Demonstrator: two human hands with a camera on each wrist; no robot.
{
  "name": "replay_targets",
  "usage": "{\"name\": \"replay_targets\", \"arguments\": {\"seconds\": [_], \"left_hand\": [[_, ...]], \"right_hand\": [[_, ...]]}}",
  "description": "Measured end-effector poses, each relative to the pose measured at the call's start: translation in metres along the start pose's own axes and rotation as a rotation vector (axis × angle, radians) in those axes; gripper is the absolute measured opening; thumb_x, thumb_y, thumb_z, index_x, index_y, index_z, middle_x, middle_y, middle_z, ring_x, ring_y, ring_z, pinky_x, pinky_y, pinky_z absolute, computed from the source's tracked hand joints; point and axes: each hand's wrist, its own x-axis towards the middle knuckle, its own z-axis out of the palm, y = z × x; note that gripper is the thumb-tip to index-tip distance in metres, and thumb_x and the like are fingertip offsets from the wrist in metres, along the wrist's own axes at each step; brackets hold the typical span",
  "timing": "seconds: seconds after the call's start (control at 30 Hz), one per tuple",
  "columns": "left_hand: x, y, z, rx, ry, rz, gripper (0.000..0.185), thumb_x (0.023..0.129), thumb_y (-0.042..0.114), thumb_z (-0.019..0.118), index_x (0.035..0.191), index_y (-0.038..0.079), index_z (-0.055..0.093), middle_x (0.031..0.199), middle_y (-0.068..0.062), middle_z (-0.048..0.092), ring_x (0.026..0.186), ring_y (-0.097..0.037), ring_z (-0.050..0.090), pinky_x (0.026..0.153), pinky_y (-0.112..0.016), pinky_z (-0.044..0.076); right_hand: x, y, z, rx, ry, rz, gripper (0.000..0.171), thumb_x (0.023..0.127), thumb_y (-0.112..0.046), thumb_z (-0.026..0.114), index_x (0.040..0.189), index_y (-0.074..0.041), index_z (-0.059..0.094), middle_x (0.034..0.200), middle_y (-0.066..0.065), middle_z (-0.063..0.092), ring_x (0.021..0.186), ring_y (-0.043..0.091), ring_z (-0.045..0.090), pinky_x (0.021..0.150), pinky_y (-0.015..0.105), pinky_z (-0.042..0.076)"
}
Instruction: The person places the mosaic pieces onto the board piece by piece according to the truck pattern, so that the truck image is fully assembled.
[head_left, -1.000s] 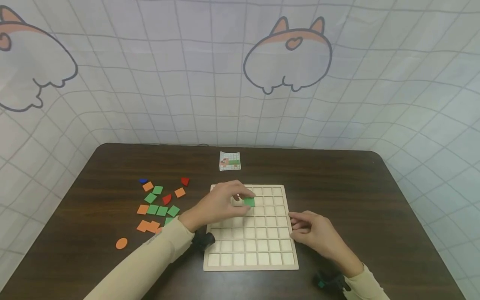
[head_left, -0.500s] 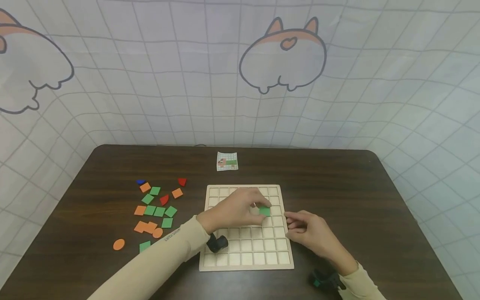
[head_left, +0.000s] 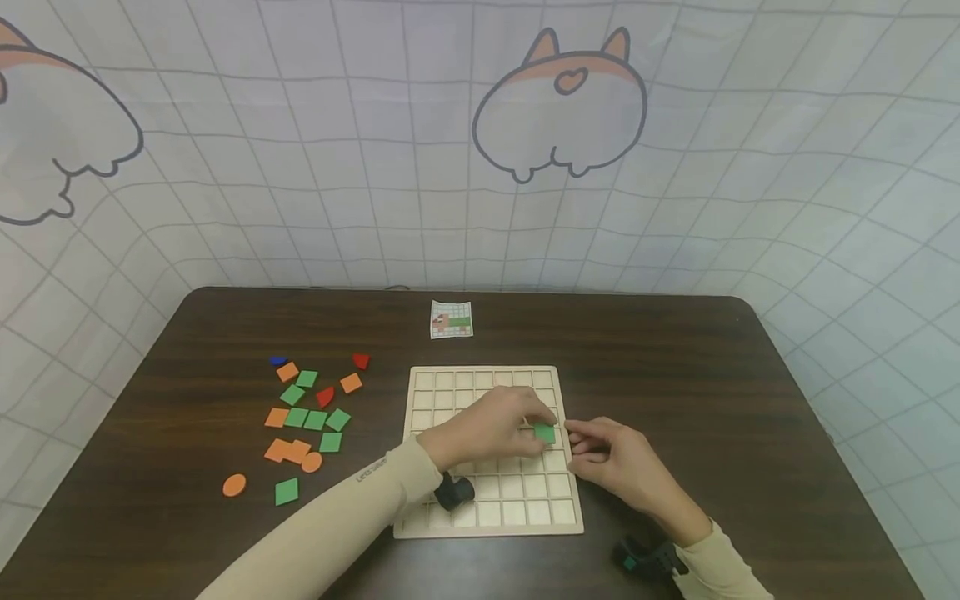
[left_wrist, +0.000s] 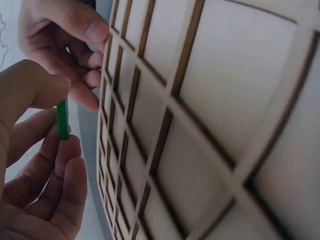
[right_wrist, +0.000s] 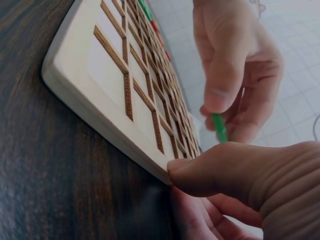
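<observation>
Loose orange, green, red, blue flat pieces (head_left: 303, 417) scattered on dark wooden counter (head_left: 712, 392), far left. Left hand (head_left: 491, 429) over pale wooden grid board (head_left: 487, 508), thumb and fingertips pinching small green square tile (head_left: 545, 433) held just above cells near board's right edge. Right hand (head_left: 615, 458) rests at board's right rim, thumb against it, fingers loosely curled, holding nothing.
</observation>
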Motion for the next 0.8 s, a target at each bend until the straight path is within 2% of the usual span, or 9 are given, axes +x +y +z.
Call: {"name": "replay_targets", "arguments": {"seconds": [0.3, 0.63, 0.8], "left_hand": [[0.011, 0.000, 0.013, 0.067, -0.036, -0.010, 0.031, 0.090, 0.021, 0.077, 0.121, 0.013, 0.078, 0.112, 0.001, 0.077, 0.099, -0.008, 0.065, 0.088, -0.020, 0.053], [0.013, 0.000, 0.018, 0.067, -0.042, -0.029, 0.029, 0.091, 0.019, 0.074, 0.120, 0.013, 0.077, 0.110, 0.003, 0.076, 0.095, -0.006, 0.060, 0.087, -0.021, 0.051], [0.014, 0.000, 0.020, 0.104, -0.041, -0.023, 0.031, 0.092, 0.018, 0.072, 0.122, 0.012, 0.076, 0.109, 0.002, 0.074, 0.094, -0.007, 0.058, 0.085, -0.021, 0.049]], "right_hand": [[0.000, 0.005, 0.001, 0.037, 0.008, -0.011, 0.048, 0.086, -0.010, 0.079, 0.133, -0.004, 0.069, 0.107, 0.006, 0.068, 0.094, 0.003, 0.068, 0.082, 0.014, 0.058], [-0.001, 0.006, 0.001, 0.067, 0.001, -0.024, 0.048, 0.088, -0.010, 0.078, 0.134, -0.004, 0.068, 0.109, 0.007, 0.067, 0.095, 0.006, 0.068, 0.083, 0.015, 0.059], [-0.001, 0.007, 0.001, 0.075, -0.007, -0.022, 0.048, 0.089, -0.011, 0.078, 0.135, -0.005, 0.068, 0.109, 0.007, 0.067, 0.096, 0.006, 0.068, 0.084, 0.017, 0.059]]}}
